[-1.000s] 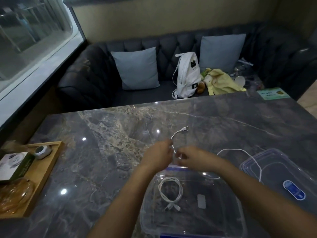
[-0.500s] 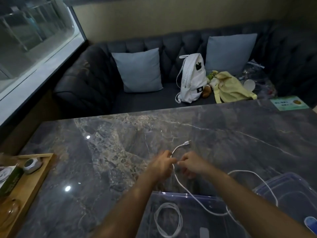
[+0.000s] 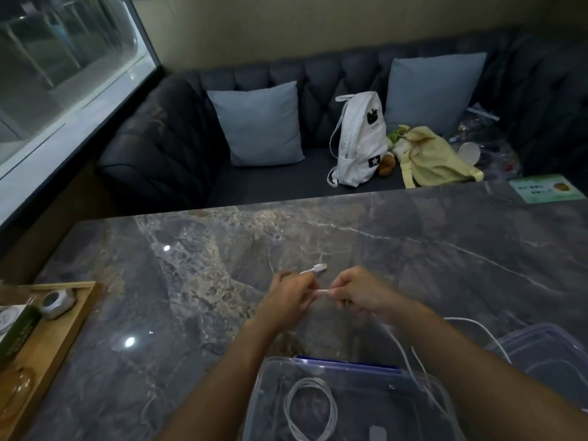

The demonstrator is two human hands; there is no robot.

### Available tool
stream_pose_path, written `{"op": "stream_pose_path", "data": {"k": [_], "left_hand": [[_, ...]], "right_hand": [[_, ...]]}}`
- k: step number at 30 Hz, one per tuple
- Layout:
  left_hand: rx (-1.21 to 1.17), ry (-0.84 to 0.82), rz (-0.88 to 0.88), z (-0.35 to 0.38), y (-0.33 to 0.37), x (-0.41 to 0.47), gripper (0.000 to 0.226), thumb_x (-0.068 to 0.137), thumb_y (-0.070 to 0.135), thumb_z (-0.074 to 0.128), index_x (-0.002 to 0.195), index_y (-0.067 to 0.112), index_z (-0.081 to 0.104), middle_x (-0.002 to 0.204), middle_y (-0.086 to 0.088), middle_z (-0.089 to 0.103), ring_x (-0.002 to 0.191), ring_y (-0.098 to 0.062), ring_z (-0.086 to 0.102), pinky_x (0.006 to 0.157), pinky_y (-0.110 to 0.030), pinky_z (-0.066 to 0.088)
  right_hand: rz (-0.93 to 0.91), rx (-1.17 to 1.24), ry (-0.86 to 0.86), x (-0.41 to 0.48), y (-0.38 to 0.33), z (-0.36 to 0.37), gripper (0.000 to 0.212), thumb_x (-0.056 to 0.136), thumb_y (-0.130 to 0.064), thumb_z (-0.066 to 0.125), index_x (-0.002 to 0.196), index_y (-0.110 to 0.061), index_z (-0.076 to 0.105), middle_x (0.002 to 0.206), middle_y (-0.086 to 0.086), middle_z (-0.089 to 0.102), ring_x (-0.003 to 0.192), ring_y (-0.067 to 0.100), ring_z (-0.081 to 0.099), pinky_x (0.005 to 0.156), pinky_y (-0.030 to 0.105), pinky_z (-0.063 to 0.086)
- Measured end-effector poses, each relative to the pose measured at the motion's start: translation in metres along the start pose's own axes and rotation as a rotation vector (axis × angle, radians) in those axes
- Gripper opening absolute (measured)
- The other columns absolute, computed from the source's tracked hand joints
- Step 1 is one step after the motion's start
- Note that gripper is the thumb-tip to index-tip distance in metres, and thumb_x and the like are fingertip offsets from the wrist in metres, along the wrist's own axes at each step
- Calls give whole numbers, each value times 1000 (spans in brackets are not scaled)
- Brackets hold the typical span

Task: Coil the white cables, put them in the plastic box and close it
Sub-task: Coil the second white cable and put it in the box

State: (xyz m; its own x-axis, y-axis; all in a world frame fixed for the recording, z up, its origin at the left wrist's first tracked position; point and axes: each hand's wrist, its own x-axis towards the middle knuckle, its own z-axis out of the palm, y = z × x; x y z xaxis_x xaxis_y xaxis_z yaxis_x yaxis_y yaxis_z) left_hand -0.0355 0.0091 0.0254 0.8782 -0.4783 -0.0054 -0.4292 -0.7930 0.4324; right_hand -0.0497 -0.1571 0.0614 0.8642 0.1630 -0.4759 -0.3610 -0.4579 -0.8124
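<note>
Above the marble table, my left hand (image 3: 288,297) and my right hand (image 3: 359,292) both pinch a loose white cable (image 3: 405,358). Its plug end sticks out past my left fingers. The rest trails down to the right, over the rim of the clear plastic box (image 3: 334,364) at the bottom. A coiled white cable (image 3: 310,409) lies inside the box. The box's clear lid (image 3: 547,348) rests on the table at the right.
A wooden tray (image 3: 63,326) with a small round device and a box stands at the table's left edge. Behind the table, a dark sofa (image 3: 165,148) holds cushions, a white backpack and a yellow bag. A green card (image 3: 545,192) lies at the far right.
The camera has tilted up, so the box sits lower in view. My hands have drawn the cable in; less of its plug end sticks out beyond the left hand.
</note>
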Motion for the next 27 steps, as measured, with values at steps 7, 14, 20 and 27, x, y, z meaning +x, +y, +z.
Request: {"op": "stream_pose_path", "data": {"k": [7,14,20,27], "left_hand": [[-348,-5,-64,-45,34,-8,29,92,33,52,72,12,56,60,4,47,55,-10,44,54,-24,36],[-1253,-73,-301,-89,43,-31,37,91,34,48,57,21,43,41,12,26,35,-4,18,34,-15,17],[-1610,-304,-132,-112,39,-54,31,88,38,45,66,18,51,46,10,22,39,-6,12,35,-17,14],[-1796,-295,-3,-130,48,-76,29,72,30,75,60,17,52,47,8,18,36,-7,13,34,-17,13]], "right_hand": [[-233,-44,189,-28,-24,-37,12,80,-10,66,69,-8,65,48,-2,54,28,0,39,30,14,28],[-384,-53,289,-63,-46,-64,9,79,-15,68,73,-21,68,49,-7,59,34,-3,45,32,12,32],[-587,-118,617,-76,-50,-67,16,80,-9,66,95,-11,72,86,2,69,75,10,61,66,14,44],[-848,-406,898,-86,-51,-61,28,78,7,62,102,-7,70,84,17,69,72,28,63,62,21,37]]}}
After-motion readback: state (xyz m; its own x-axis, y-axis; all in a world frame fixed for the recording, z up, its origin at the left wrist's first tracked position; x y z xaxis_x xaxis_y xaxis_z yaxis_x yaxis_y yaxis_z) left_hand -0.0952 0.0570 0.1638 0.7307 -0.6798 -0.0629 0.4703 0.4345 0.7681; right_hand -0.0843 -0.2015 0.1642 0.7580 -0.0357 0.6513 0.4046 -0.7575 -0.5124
